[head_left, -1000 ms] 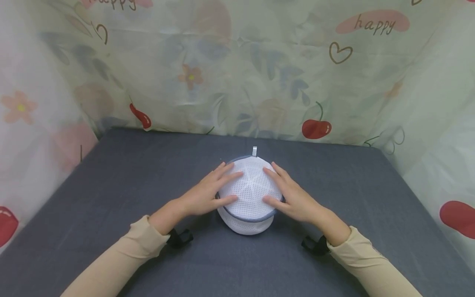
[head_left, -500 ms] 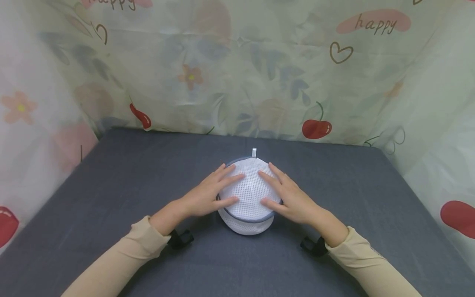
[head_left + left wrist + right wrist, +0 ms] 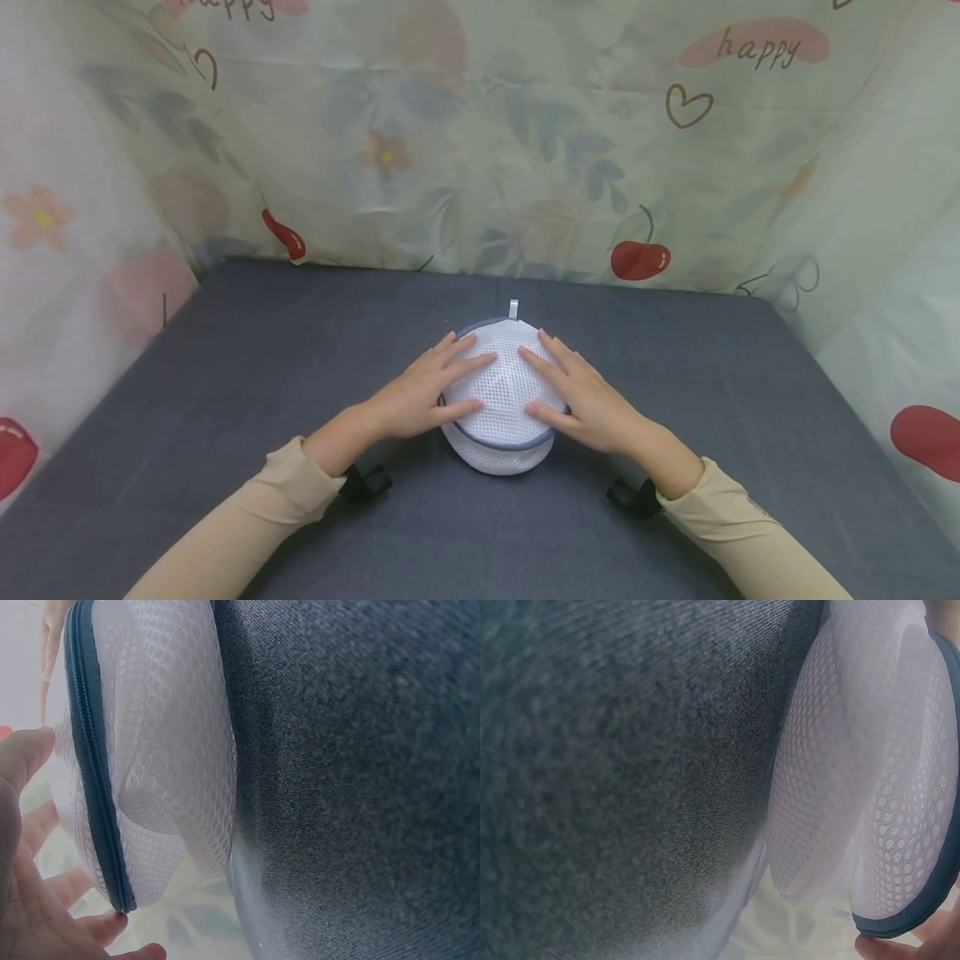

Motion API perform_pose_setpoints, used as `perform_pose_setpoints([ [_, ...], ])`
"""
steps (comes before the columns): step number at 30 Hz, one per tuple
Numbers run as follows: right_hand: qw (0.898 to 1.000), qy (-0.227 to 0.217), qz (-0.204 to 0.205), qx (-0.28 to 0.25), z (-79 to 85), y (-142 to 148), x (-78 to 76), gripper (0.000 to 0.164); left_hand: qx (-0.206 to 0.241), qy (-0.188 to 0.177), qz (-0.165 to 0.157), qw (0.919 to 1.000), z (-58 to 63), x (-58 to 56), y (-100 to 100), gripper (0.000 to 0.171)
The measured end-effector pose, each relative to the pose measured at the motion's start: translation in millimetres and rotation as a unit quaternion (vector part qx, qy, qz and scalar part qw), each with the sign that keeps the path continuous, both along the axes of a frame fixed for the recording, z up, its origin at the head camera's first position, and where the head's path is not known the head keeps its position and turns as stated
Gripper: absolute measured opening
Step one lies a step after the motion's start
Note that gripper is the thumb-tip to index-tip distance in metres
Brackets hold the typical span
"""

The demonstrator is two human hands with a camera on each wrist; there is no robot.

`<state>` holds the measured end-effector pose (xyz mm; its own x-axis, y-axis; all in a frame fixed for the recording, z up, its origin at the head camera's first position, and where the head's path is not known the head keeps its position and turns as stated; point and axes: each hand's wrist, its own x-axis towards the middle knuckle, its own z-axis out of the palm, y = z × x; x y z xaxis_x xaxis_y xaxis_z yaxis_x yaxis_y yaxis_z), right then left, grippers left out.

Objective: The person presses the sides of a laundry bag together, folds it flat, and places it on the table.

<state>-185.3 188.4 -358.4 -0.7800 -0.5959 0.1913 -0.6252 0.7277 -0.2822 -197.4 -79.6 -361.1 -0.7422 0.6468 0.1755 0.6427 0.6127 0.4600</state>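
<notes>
A round white mesh laundry bag (image 3: 504, 387) stands on the dark cloth, with a small white loop tab (image 3: 513, 309) at its far side. My left hand (image 3: 416, 393) rests on the bag's left side, fingers spread and nearly straight. On the opposite side lies my right hand (image 3: 588, 402), its fingers also spread over the mesh. The left wrist view shows a dark blue zipper (image 3: 94, 757) running round the bag's edge, and folded mesh below it. In the right wrist view, blue trim (image 3: 919, 911) edges the bag, with fingertips touching near it.
Dark grey cloth (image 3: 300, 333) covers the table around the bag. A printed curtain (image 3: 480, 167) with cherries and flowers hangs behind the table and along both sides. Black straps (image 3: 365, 483) are worn at the wrists.
My right hand has shifted slightly left, further over the bag's top. The bag's top has sunk a little. My left hand has barely moved.
</notes>
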Motion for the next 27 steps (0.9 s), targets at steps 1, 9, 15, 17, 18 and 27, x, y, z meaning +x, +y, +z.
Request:
perform_pose_setpoints([
  [1, 1.0, 0.001, 0.001, 0.001, -0.2, 0.1, 0.1, 0.07, -0.001, 0.0, 0.0, 1.0, 0.0, 0.1, 0.0, 0.059],
  [9, 1.0, 0.003, 0.004, 0.002, -0.5, 0.0, 0.8, 0.07, -0.008, -0.004, -0.002, 1.0, -0.9, 0.3, -0.3, 0.059],
  [15, 1.0, -0.001, 0.003, 0.003, -0.4, -0.3, 0.8, 0.07, -0.01, -0.008, -0.001, 0.9999, -0.7, 0.6, -0.2, 0.059],
  [17, 1.0, -0.001, 0.003, 0.003, -0.6, -0.4, 0.6, 0.07, -0.011, -0.011, 0.0, 0.9999, -0.5, 0.7, -0.2, 0.06],
  [18, 1.0, -0.002, 0.003, 0.002, -0.2, -0.4, 0.8, 0.07, -0.012, -0.012, 0.0, 0.9999, -0.3, 0.7, -0.2, 0.06],
  [27, 1.0, -0.007, 0.001, 0.007, -0.8, -1.3, 0.2, 0.07, -0.015, -0.018, -0.001, 0.9997, 1.5, 1.7, 0.3, 0.061],
])
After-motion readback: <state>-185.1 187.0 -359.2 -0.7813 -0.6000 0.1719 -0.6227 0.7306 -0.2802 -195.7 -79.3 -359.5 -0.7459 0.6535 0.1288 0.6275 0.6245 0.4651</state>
